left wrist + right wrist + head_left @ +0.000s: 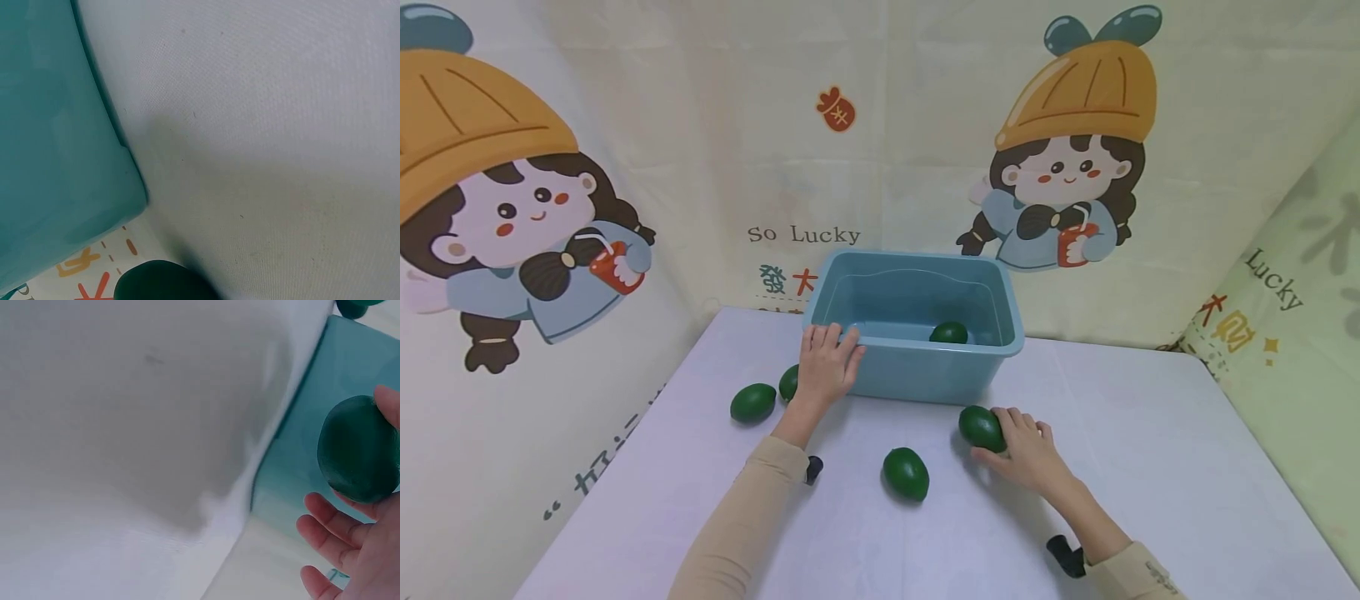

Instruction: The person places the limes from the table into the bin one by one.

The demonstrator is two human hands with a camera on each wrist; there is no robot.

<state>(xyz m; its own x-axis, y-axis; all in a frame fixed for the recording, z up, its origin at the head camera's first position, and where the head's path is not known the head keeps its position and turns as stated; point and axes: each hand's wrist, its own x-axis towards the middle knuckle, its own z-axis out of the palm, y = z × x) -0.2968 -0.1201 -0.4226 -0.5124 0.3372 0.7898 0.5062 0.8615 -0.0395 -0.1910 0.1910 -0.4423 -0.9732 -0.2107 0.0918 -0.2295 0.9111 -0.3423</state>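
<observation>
My left hand (826, 367) grips the front rim of a light blue plastic bin (917, 375) near its left corner, fingers over the edge; this hand is out of the left wrist view. My right hand (1030, 454) holds a smooth dark green lime (981, 427) between thumb and fingers, in front of the bin's right end. In the right wrist view the held lime (356, 450) sits between thumb and index finger, the other fingers spread apart. Inside the bin, another lime (949, 332) lies on the floor toward the right.
One lime (906, 475) lies on the white tabletop (865, 542) between my forearms. To the left are a lime (753, 403) and a second lime (787, 383) partly hidden by my left hand. A printed cloth (910, 192) hangs behind the bin.
</observation>
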